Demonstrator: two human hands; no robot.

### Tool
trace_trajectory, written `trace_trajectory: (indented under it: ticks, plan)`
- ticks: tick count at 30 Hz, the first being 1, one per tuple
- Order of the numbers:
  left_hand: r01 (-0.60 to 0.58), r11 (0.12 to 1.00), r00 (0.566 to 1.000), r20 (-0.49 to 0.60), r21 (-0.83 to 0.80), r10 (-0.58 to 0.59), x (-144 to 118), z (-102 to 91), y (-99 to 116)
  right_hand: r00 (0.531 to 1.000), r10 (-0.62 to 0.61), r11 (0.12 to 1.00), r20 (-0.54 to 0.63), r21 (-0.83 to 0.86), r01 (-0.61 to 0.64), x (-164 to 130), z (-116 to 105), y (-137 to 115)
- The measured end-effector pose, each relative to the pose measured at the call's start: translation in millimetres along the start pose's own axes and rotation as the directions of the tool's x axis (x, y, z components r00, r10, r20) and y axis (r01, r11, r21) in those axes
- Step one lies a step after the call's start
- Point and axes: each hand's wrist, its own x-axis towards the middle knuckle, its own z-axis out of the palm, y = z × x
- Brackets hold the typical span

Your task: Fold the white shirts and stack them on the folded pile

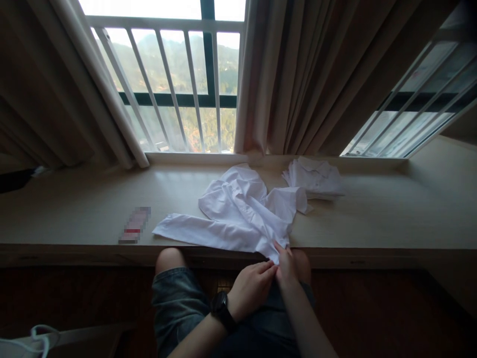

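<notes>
A white long-sleeved shirt (242,199) lies crumpled on the wooden ledge, one sleeve stretched out to the left. Its near end hangs over the ledge's front edge, where both hands meet on it. My left hand (251,286), with a black watch on the wrist, is closed with its fingertips pinching the cloth at the tip. Right beside it, my right hand (286,266) is closed on the same bit of the shirt, fingers lying along the fabric. The exact spot between the fingertips is hidden.
A folded stack of white clothing (316,179) sits at the back right of the ledge (391,214). To the left lies a small blurred pinkish item (134,226). Behind are a barred window (179,89) and curtains (298,74). A white cord (44,333) shows at lower left.
</notes>
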Motion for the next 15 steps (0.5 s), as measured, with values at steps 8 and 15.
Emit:
trace_trajectory:
  ticks: [8, 15]
  plan:
    - [0.064, 0.997, 0.92, -0.383, -0.047, -0.077, 23.8, -68.0, -14.5, 0.818, -0.302, 0.796, 0.49, -0.342, 0.499, -26.5, -4.0, -112.9]
    - [-0.163, 0.976, 0.981, -0.128, -0.146, 0.145, 98.2, -147.9, -13.8, 0.036, 0.271, 0.787, 0.962, -0.242, 0.568, -102.5, 6.5, -173.1]
